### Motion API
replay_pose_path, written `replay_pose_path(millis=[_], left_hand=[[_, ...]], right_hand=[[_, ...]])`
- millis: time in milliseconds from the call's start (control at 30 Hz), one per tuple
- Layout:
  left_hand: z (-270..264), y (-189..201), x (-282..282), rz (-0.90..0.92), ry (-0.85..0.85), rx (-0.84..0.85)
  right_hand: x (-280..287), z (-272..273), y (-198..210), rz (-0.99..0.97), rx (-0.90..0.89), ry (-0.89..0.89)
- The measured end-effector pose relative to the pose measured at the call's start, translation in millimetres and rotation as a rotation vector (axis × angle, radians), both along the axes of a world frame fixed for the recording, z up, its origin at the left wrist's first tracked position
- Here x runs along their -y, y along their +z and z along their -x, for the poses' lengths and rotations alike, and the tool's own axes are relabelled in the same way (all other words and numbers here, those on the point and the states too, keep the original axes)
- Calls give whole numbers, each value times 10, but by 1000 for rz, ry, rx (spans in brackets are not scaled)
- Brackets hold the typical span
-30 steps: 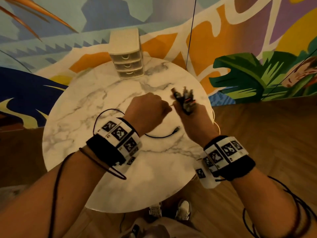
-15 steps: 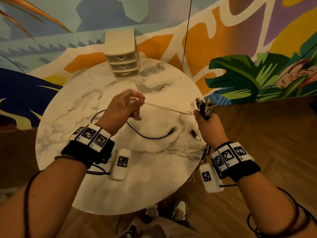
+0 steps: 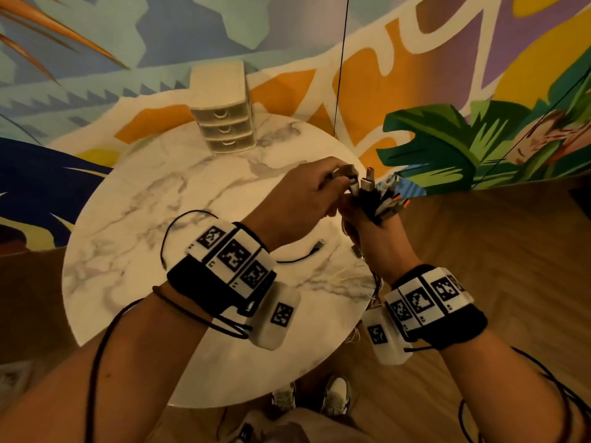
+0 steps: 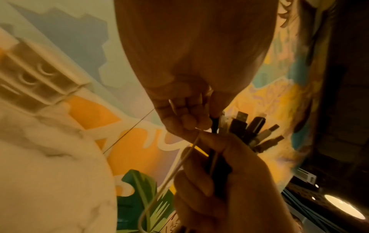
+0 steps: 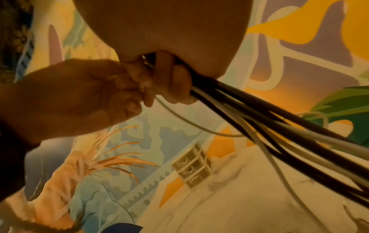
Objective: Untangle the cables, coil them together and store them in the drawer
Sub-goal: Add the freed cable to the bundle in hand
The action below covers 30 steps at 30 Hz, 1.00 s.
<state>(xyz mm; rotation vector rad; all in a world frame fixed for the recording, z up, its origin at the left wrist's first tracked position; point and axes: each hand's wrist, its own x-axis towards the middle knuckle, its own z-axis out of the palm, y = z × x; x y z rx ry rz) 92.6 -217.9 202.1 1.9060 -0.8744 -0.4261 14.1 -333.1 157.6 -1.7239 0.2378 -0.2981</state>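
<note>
Three drawers, all closed, in the drawer unit (image 3: 221, 115) at the far edge of the marble table (image 3: 134, 251). Right hand (image 3: 380, 241) fists the cable bundle (image 3: 379, 199) — plugs up. Left hand (image 3: 303, 199) pinches a thin white cable (image 4: 179, 164) beside the plugs; black USB cable (image 3: 300, 255) lies on the table.

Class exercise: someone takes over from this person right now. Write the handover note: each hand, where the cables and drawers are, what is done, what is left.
Right hand: grips the cable bundle, plugs pointing up.
Left hand: fingers pinch a thin white cable right at the bundle.
One black cable lies loose on the marble table; thin pale strands trail over its right edge.
Drawer unit stands at the far edge, all three drawers closed.
Done: most plug ends gathered in one fist.
Left: add the white and black cables, coil everything, open a drawer, store.
</note>
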Motion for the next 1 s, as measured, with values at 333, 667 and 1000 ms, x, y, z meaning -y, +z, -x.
replay_pose_path(millis=[333, 667, 1000], left_hand=[[101, 109, 58, -14, -107, 66], [72, -49, 113, 250, 64, -119], [292, -1064, 652, -307, -304, 14]], right_hand=[[40, -4, -22, 166, -119, 72], [176, 34, 96, 120, -71, -106], [534, 397, 129, -436, 53, -280]])
